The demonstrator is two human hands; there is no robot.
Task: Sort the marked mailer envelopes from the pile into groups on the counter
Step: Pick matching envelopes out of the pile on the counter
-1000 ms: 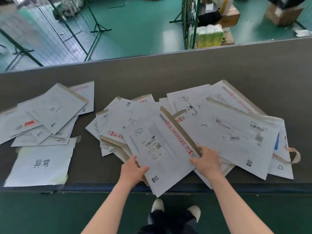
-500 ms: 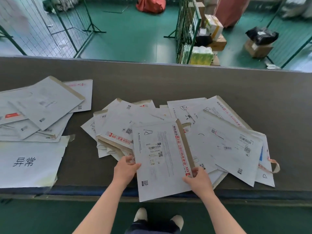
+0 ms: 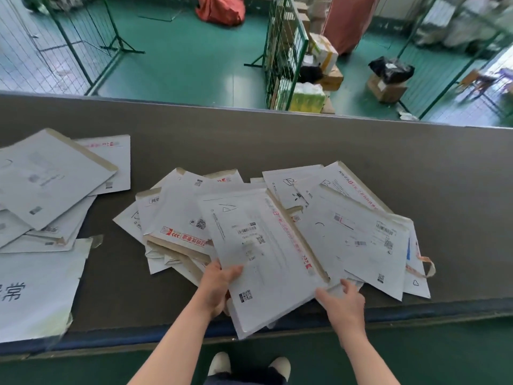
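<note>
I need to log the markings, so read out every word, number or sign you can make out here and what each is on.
"常", cut off by the frame edge: paper sheet at left.
Hand-drawn triangle: held envelope.
Hand-drawn triangle: far-right envelope.
"8" in red print: red-strip envelope; its other characters are blurred.
Red strip print on the middle envelope: upside down, unreadable.
Barcodes, QR codes, fine print: too small.

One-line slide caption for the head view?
Left hand grips a triangle-marked mailer atop the counter pile while the right hand reaches beneath its edge.
</note>
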